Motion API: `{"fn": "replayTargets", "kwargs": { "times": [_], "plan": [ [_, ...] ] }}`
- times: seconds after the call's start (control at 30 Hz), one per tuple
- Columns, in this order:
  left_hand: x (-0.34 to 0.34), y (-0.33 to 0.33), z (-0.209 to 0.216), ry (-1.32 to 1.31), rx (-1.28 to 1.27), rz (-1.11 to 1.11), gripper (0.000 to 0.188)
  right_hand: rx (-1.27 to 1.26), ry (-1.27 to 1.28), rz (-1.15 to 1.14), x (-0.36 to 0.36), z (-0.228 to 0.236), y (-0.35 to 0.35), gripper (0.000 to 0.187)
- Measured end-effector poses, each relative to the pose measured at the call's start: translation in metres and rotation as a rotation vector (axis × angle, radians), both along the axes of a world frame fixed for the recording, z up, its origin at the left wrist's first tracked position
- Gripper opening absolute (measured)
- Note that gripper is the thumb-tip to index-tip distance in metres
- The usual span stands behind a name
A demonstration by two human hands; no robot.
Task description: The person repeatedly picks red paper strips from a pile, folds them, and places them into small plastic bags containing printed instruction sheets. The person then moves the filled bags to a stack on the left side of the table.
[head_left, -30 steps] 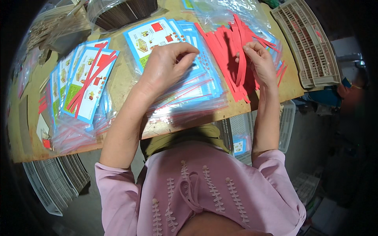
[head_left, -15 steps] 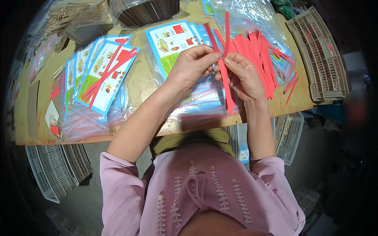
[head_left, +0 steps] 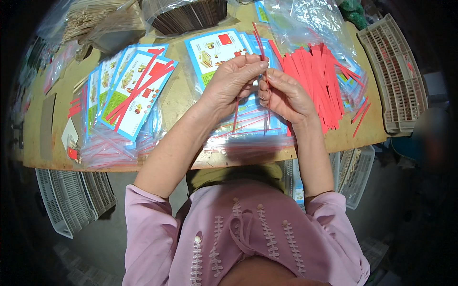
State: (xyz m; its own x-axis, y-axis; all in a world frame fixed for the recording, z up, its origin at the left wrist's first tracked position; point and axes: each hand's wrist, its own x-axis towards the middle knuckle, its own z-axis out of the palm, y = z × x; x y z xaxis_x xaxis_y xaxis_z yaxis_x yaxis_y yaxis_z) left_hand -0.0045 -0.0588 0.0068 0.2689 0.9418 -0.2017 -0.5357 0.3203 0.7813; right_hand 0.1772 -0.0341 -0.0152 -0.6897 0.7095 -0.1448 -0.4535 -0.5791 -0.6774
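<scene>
Left hand (head_left: 234, 80): grip pinched, thumb pressed to fingertips on thin red strips (head_left: 236, 114) seen nearly edge-on; the curled fingers are partly hidden.
Right hand (head_left: 288, 95): grip also pinched on the strips, just beside the left; its palm is mostly out of sight.
Held strips: over the middle card stack (head_left: 200, 47), ends showing beyond and below the fingers; how many, and which hand has which, I cannot tell.
Middle card stack: largely covered by the hands and the left forearm.
Red pile (head_left: 312, 88): loose strips lying beside the right hand.
Left card stack (head_left: 121, 86): red strips across its top card, glossy clear bags around the near end.
Table (head_left: 174, 102): yellowish, scuffed along the near edge.
Far side: dark slats (head_left: 188, 18) in clear plastic, cut off above.
Room: pale crate (head_left: 393, 76) at the right, slatted crates (head_left: 67, 202) lower left, grey floor (head_left: 129, 229); the rim falls into darkness.
</scene>
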Motion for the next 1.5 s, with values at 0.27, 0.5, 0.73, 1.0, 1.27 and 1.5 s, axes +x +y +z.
{"fn": "replayTargets", "kwargs": {
  "times": [0.27, 0.5, 0.73, 1.0, 1.27, 1.5],
  "plan": [
    [0.0, 0.002, -0.008, 0.096, 0.04, -0.012, 0.016, 0.046, -0.1, -0.07, -0.001, 0.003, -0.005, 0.017],
    [0.005, 0.004, -0.017, 0.148, 0.025, 0.073, 0.014, 0.365, -0.422, -0.258, -0.009, 0.001, -0.013, 0.018],
    [0.003, 0.003, -0.013, 0.108, 0.011, 0.071, 0.015, 0.277, -0.407, -0.237, -0.006, 0.005, -0.012, 0.018],
    [0.004, 0.002, -0.015, 0.131, 0.027, 0.105, 0.014, 0.25, -0.367, -0.227, -0.004, 0.006, -0.012, 0.02],
    [0.0, 0.007, -0.019, 0.074, -0.006, 0.209, 0.014, 0.196, -0.318, -0.265, -0.004, 0.009, -0.012, 0.018],
    [0.007, 0.007, -0.018, 0.027, 0.012, 0.234, 0.018, 0.204, -0.39, -0.232, -0.003, 0.008, -0.012, 0.017]
  ]
}}
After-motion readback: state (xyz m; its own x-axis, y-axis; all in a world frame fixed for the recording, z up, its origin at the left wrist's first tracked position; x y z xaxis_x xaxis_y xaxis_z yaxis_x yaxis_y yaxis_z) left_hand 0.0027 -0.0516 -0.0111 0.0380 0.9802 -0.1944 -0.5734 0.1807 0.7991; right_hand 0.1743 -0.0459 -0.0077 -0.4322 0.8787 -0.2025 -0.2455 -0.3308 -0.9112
